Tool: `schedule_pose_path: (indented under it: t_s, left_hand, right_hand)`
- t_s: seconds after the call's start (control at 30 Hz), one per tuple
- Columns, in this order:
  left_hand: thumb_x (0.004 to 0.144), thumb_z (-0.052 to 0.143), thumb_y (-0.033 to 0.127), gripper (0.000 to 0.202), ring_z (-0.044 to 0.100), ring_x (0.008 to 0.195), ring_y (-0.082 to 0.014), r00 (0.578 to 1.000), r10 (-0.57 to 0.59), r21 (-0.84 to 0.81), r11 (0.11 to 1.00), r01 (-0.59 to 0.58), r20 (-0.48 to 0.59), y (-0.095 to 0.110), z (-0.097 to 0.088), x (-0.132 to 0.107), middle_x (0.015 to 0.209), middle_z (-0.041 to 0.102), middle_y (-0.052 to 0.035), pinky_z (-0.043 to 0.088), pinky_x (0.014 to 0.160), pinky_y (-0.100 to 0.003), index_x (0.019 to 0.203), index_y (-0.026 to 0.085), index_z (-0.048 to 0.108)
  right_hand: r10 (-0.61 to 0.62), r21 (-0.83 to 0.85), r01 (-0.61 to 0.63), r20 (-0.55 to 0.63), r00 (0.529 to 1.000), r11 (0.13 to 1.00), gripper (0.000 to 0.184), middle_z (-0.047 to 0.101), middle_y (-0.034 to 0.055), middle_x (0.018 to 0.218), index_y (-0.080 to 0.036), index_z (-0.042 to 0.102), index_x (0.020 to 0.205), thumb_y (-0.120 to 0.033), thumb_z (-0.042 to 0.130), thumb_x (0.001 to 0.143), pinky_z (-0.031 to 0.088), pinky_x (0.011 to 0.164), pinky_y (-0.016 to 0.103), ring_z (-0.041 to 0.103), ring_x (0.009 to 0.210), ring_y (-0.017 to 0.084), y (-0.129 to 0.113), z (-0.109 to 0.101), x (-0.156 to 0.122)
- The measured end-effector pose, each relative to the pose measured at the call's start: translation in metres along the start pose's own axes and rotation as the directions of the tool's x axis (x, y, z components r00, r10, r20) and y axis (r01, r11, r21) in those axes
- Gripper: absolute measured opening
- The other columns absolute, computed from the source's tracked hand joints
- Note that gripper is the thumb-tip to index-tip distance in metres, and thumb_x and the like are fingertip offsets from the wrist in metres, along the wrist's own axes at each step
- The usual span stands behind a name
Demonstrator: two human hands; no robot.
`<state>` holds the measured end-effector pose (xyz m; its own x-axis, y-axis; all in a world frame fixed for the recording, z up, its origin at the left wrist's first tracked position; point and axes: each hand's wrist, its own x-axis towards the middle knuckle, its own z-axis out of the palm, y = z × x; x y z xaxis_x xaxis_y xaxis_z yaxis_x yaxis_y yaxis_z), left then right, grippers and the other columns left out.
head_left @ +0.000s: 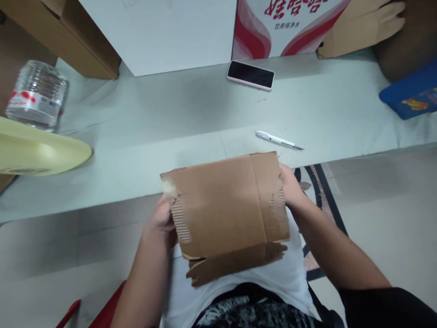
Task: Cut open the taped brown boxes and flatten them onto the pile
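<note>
Colours and patterns on the worktable
Cardboard piece: brown, with pale ribbed tear marks. Table: pale grey-green. Phone: black screen, pink rim. Pen: white. Carton: white, with red wave bands and red lettering. Bottle: clear, with a red-and-white label. Disc: pale yellow.

Item one, top centre of your frame: the red-and-white carton carries large red Chinese characters, cut off by the top edge, and beneath them a small grey line reading 饮用纯净水. Item two, upper left: your water bottle bears a red-and-white label whose print is too small to read.
</note>
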<state>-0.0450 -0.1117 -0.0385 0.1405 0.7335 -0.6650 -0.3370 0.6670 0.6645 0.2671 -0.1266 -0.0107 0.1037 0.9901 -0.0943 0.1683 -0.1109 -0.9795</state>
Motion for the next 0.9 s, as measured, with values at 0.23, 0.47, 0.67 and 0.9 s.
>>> schedule_pose_path:
  t_s: [0.23, 0.47, 0.67, 0.9]
  left_hand:
    - [0.06, 0.101, 0.041, 0.067, 0.081, 0.096, -0.0318, 0.988, 0.072, 0.077, 0.994, -0.083, 0.14, -0.004, 0.003, 0.005, 0.106, 0.083, -0.0078, 0.068, 0.085, -0.041, 0.118, 0.024, 0.074]
    - [0.073, 0.094, 0.04, 0.048, 0.074, 0.121, -0.0248, 0.946, 0.321, -0.136, 0.936, -0.324, -0.04, 0.011, 0.019, 0.016, 0.13, 0.079, -0.0029, 0.064, 0.1, -0.035, 0.115, 0.029, 0.073]
    - [0.084, 0.083, 0.042, 0.043, 0.069, 0.13, -0.0239, 0.951, 0.301, -0.151, 0.946, -0.288, 0.071, -0.001, 0.077, 0.028, 0.134, 0.076, -0.0039, 0.06, 0.105, -0.036, 0.121, 0.028, 0.066]
    - [0.09, 0.069, 0.047, 0.045, 0.064, 0.136, -0.0313, 0.681, 0.717, 0.571, 0.5, -0.651, 0.149, 0.015, 0.078, 0.062, 0.137, 0.072, -0.0144, 0.047, 0.121, -0.048, 0.127, 0.022, 0.066]
  right_hand:
    - [0.151, 0.257, -0.114, -0.129, 0.98, 0.96, 0.032, 0.073, -0.0029, 0.078, -0.025, 0.069, 0.092, -0.053, 0.081, 0.081, 0.06, 0.068, 0.03, 0.064, 0.063, 0.014, 0.006, -0.014, -0.01]
    - [0.099, 0.431, -0.207, 0.259, 0.961, 0.878, 0.065, 0.082, 0.0106, 0.092, -0.021, 0.074, 0.106, -0.081, 0.068, 0.081, 0.065, 0.074, 0.037, 0.081, 0.083, 0.023, 0.038, -0.062, -0.052]
    - [0.157, 0.357, -0.177, 0.085, 0.984, 0.917, 0.05, 0.069, 0.0022, 0.064, -0.018, 0.069, 0.086, -0.064, 0.086, 0.076, 0.05, 0.046, 0.021, 0.064, 0.05, 0.013, 0.041, -0.052, -0.086]
    - [0.072, 0.273, 0.107, -0.573, 0.816, 0.956, 0.038, 0.054, -0.0076, 0.055, -0.022, 0.062, 0.077, -0.04, 0.094, 0.068, 0.027, 0.028, 0.015, 0.037, 0.034, 0.004, -0.004, -0.113, -0.077]
